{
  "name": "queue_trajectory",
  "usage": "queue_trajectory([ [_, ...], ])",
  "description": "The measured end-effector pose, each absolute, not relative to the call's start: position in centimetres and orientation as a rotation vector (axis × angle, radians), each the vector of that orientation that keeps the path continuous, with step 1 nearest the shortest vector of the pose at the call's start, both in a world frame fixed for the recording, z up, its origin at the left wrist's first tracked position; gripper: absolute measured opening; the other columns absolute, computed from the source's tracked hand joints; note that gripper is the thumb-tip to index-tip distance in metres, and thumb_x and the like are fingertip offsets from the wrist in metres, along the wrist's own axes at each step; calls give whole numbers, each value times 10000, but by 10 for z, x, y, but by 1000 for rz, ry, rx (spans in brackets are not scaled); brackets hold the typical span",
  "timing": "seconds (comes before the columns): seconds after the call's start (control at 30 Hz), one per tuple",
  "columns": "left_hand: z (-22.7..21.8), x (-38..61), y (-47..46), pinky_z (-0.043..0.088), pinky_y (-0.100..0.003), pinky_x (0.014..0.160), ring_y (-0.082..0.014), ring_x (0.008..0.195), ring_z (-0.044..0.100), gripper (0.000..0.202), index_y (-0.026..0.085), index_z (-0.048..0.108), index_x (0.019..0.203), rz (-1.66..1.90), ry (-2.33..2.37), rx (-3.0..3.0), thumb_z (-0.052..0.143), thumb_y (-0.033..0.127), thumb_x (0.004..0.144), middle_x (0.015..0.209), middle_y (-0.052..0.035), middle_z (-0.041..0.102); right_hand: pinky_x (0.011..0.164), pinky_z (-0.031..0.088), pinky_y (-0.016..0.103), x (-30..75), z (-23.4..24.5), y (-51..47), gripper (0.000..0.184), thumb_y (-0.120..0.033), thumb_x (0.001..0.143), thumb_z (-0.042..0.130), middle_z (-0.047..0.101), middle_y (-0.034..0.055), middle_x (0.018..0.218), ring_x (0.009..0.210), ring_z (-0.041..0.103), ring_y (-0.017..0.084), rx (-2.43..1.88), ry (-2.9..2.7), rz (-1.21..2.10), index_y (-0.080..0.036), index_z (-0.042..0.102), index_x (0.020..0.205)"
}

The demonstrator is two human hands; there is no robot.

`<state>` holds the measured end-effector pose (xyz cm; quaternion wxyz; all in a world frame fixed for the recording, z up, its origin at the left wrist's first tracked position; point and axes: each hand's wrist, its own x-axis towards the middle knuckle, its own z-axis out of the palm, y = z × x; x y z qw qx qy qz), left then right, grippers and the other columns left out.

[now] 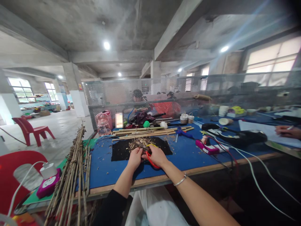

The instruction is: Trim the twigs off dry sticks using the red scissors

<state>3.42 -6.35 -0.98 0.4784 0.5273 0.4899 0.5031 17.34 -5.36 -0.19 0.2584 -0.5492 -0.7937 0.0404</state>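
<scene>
My right hand [158, 155] is closed around a pair of scissors [150, 160] with red and yellow handles. The dark blades point up and left, over a heap of pale chips [138, 142]. Close beside them my left hand [135, 158] is closed, fingers pinched near the blades; what it holds is too small or hidden to make out. Both hands are over the near edge of a black cloth [118, 153], which lies on the blue tabletop [101, 171] with chips scattered over it.
Bamboo sticks [150, 133] lie behind the cloth. A bundle of dry stalks [72, 166] leans at the left, near a purple power strip [49, 183]. On the right are another purple power strip [207, 147], white cables [252, 166] and another person's writing hand [288, 131]. Mesh panels [188, 86] stand behind.
</scene>
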Motion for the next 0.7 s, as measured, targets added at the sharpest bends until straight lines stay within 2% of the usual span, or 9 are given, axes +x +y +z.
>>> queue_trajectory([
  [0.23,-9,34,-63,344,-182,407,-84,426,463,257,161,545,709,1233,1200,1271,476,391,802,532,14,554,642,369,270,173,2,-57,519,-670,671,537,651,60,855,805,611,216,-1584,-2159,77,-199,543,890],
  [0.47,-12,33,-60,334,-177,383,-72,396,461,217,154,528,738,1220,1168,1211,438,337,814,608,-15,613,630,387,277,173,4,-59,598,-753,608,513,664,58,840,796,625,232,-1634,-2147,19,-209,553,855],
  [0.6,-12,32,-60,339,-173,375,-70,384,461,144,168,515,813,1272,1195,1207,455,298,808,606,3,603,615,392,276,171,3,-61,619,-779,601,487,667,58,827,774,631,232,-1663,-2142,21,-215,561,847],
  [0.7,-13,31,-59,374,-180,393,-71,398,477,122,168,505,763,1293,1226,1199,473,281,797,616,8,594,622,396,278,170,2,-63,625,-779,618,466,669,73,840,777,631,230,-1670,-2144,15,-211,567,858],
])
